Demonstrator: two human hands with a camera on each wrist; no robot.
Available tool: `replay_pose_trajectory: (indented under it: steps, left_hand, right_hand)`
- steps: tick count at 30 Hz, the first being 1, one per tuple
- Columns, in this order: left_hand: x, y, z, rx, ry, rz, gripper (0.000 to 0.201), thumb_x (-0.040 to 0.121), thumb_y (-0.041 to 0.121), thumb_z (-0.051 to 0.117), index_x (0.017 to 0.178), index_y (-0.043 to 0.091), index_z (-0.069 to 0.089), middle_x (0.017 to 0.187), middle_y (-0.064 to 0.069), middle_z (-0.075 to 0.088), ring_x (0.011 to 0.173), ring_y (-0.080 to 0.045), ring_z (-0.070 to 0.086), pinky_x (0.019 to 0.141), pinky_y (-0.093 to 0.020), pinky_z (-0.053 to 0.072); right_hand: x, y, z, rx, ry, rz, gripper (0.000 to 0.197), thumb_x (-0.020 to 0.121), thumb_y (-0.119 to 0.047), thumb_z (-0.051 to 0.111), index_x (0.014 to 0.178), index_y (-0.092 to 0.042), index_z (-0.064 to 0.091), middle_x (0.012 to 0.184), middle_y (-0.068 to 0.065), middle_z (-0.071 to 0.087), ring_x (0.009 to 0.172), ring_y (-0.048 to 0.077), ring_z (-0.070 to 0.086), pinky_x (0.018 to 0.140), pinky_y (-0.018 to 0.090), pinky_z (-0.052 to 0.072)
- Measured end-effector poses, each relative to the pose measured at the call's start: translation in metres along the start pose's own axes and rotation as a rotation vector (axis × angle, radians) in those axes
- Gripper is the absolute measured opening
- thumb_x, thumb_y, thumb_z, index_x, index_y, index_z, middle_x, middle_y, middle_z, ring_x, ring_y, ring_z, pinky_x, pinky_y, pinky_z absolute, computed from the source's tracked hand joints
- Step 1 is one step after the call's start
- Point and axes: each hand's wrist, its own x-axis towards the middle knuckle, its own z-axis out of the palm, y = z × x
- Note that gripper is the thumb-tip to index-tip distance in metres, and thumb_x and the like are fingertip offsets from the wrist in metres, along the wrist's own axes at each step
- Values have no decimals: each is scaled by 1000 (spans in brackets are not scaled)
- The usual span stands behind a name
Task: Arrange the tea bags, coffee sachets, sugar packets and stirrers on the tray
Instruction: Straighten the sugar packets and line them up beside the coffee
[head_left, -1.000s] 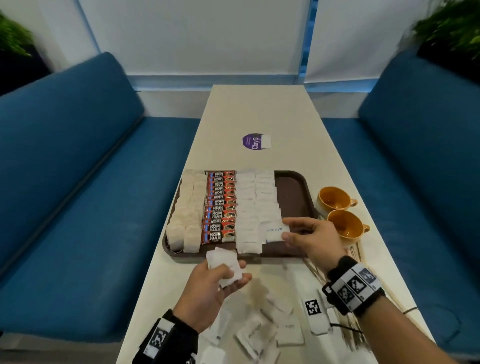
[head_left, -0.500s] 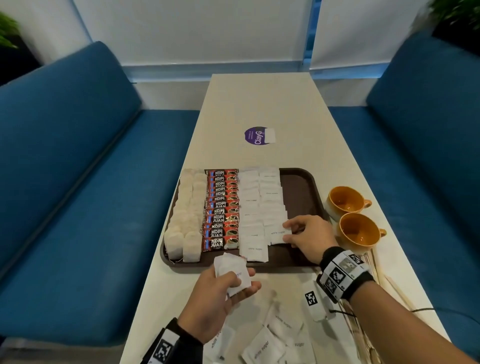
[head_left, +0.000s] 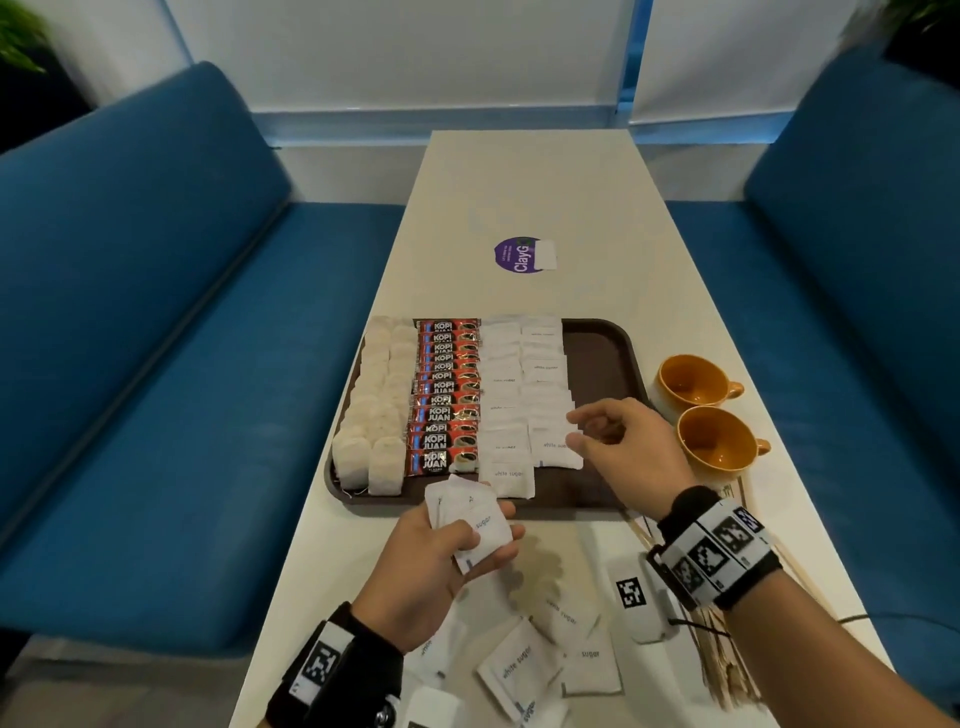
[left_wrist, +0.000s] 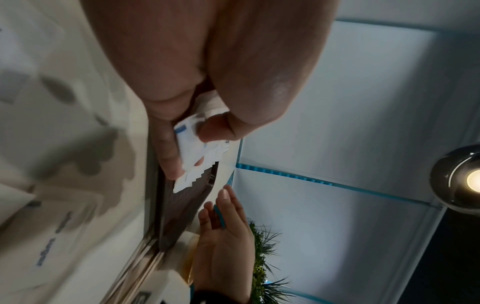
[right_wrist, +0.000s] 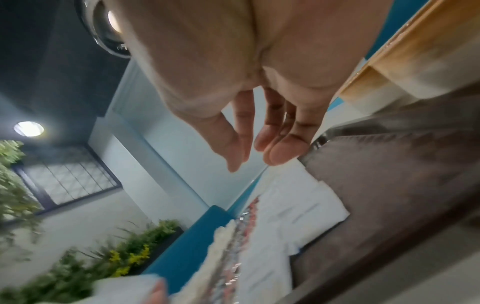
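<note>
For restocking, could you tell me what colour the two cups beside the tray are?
Orange cups; seen best in the head view.

The left hand (head_left: 436, 561) grips sugar packets (head_left: 470, 522) near the tray (head_left: 602, 364). The right hand (head_left: 628, 447) hovers empty above it.

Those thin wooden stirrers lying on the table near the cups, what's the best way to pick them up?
The stirrers lie flat in a loose bundle on the table, ends pointing toward and away from the person. I'd judge the empty right hand should come from above and pinch across the bundle's middle, thumb on one long side and fingers on the other, so the thin sticks lift level without fanning out.
</note>
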Motion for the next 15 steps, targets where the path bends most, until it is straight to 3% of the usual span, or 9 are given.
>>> replay_pose_trajectory:
  steps: [4, 8, 12, 15]
  left_hand:
    - [-12, 0, 5, 12, -73, 59, 38, 97, -16, 45, 129, -4, 61, 123, -29, 69, 112, -48, 68, 90, -49, 61]
    - [-28, 1, 13, 42, -126, 113, 33, 96, -9, 57, 126, 2, 68, 123, -23, 71, 114, -42, 69, 92, -50, 60]
    - [-36, -1, 15, 46, -108, 130, 31, 92, -4, 66, 122, 0, 70, 120, -24, 72, 110, -42, 71, 81, -41, 63]
    - [-38, -3, 15, 60, -65, 156, 33, 90, -1, 70, 122, 0, 69, 117, -22, 74, 106, -41, 72, 73, -37, 63]
  right_hand:
    - [-48, -22, -3, 250, -167, -82, 4, 90, -26, 77, 91, -26, 73, 88, -4, 72, 80, 15, 69, 77, 36, 61]
    - [-83, -28, 6, 380, -228, -91, 17, 86, -25, 82, 90, -19, 67, 86, 3, 72, 80, 25, 68, 75, 42, 62]
    - [-98, -26, 10, 493, -227, -87, 23, 83, -5, 82, 91, -7, 60, 84, 6, 71, 78, 26, 71, 71, 38, 63]
    - [-104, -23, 8, 532, -242, -101, 21, 82, 1, 82, 90, -1, 62, 83, 8, 72, 78, 28, 73, 72, 39, 64]
